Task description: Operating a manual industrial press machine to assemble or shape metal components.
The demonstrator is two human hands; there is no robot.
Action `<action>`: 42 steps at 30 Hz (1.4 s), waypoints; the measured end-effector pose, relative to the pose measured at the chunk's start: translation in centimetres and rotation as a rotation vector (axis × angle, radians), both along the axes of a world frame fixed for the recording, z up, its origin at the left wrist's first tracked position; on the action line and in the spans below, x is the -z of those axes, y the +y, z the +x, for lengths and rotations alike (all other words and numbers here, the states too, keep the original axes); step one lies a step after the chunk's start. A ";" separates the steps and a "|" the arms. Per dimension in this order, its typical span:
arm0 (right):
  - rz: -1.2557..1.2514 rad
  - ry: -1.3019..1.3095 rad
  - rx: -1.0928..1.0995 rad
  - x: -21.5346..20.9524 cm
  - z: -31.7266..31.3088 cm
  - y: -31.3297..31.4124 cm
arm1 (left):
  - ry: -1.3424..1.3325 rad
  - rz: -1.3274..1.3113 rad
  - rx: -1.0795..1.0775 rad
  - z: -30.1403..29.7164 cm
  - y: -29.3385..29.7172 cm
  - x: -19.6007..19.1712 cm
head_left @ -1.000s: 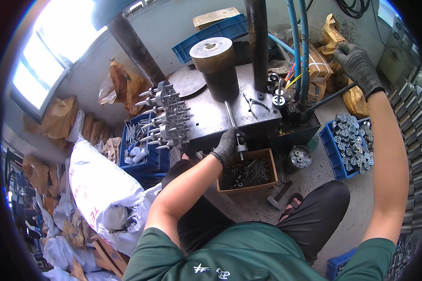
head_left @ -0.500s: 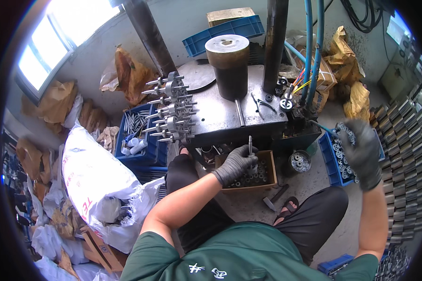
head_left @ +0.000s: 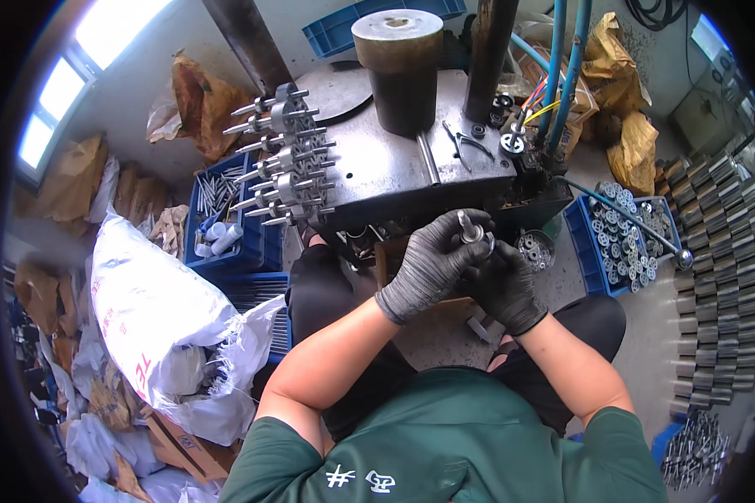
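Both gloved hands meet in front of the press. My left hand (head_left: 432, 260) is closed around a short metal shaft (head_left: 468, 226), whose thin end points up and which carries a pale round part near the fingers. Just beside it, my right hand (head_left: 505, 287) has its fingers bent in against the shaft's lower part; what they grip is hidden. At the right, a blue bin (head_left: 585, 247) holds many round metal discs with holes (head_left: 625, 230). To the left of the press table, several shafts with thick rotor bodies (head_left: 298, 159) stick out in a stack.
The steel press table (head_left: 394, 172) bears a heavy cylinder (head_left: 398, 75), a metal rod (head_left: 428, 159) and pliers (head_left: 466, 147). A round tin (head_left: 535, 251) of small parts and a hammer (head_left: 481, 329) are on the floor. A white sack (head_left: 155, 310) lies left; metal cylinders (head_left: 717, 293) are stacked right.
My right hand has come from the disc bin to my left hand at the shaft. The view has tilted down slightly. A hose with a metal end now lies over the bin.
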State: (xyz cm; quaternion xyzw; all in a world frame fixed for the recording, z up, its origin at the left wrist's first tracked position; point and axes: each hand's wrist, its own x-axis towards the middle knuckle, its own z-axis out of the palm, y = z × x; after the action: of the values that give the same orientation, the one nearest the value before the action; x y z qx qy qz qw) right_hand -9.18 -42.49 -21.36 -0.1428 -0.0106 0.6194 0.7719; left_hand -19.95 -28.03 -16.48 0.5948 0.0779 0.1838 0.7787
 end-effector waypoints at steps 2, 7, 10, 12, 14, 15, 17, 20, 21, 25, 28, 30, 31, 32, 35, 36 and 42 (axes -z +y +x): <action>-0.140 -0.544 0.101 0.6 -0.1 0.3 | -0.022 -0.011 -0.022 0.2 0.3 0.2; -0.021 -0.368 0.132 -0.4 -0.4 0.3 | -0.026 0.042 -0.079 0.2 0.6 0.8; -0.367 -0.911 0.038 3.1 0.5 -0.3 | -0.058 0.144 -0.084 -0.1 0.3 -0.2; -0.235 -0.185 0.001 3.1 0.7 -0.1 | -0.052 0.105 -0.067 -0.2 0.2 -0.4; -0.318 -0.616 0.106 5.2 0.2 0.3 | -0.040 0.160 -0.052 -0.2 0.4 0.0; -0.402 -1.052 0.213 6.3 0.0 0.3 | -0.034 0.166 -0.047 -0.2 0.2 -0.2; -0.293 -0.523 0.095 2.4 -0.3 0.6 | -0.045 0.056 -0.052 -0.9 0.0 -0.8; -0.229 -0.131 -0.085 -0.6 0.0 -0.1 | 0.019 0.153 -0.128 -1.1 0.1 0.1; -0.283 -0.260 -0.144 -1.0 0.0 -0.5 | 0.026 0.174 -0.144 -1.4 0.0 0.1; -0.493 -0.507 -0.097 -1.5 -0.4 -1.3 | -0.068 0.647 -0.268 -1.5 1.5 1.0; -0.399 -0.529 -0.081 -1.7 -0.8 -1.7 | -0.076 0.219 -0.330 -2.9 2.4 -0.1; -0.365 -0.561 -0.086 -1.8 -0.9 -1.9 | -0.010 0.090 -0.464 -4.2 4.5 -2.2; -0.359 -0.599 -0.089 -1.8 -0.9 -2.1 | -0.060 0.031 -0.525 -4.5 5.6 -3.1; -0.353 -0.636 -0.089 -1.8 -0.9 -2.1 | -0.103 0.034 -0.555 -4.9 6.7 -4.6; -0.344 -0.653 -0.081 -2.5 -1.0 -2.2 | -0.140 0.003 -0.675 -6.7 13.1 -7.3; -0.335 -0.651 -0.085 -2.6 -1.1 -2.1 | -0.132 -0.024 -0.687 -7.6 15.4 -7.9; -0.319 -0.642 -0.063 -2.5 -1.1 -2.1 | -0.091 -0.596 -0.703 -8.5 27.0 -7.8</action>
State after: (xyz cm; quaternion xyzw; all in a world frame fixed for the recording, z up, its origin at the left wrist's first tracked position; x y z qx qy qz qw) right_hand -10.27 -44.55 -18.82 -0.4483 -0.1602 0.5603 0.6778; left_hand -28.44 -1.04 -8.66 0.2736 0.2899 0.4323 0.8088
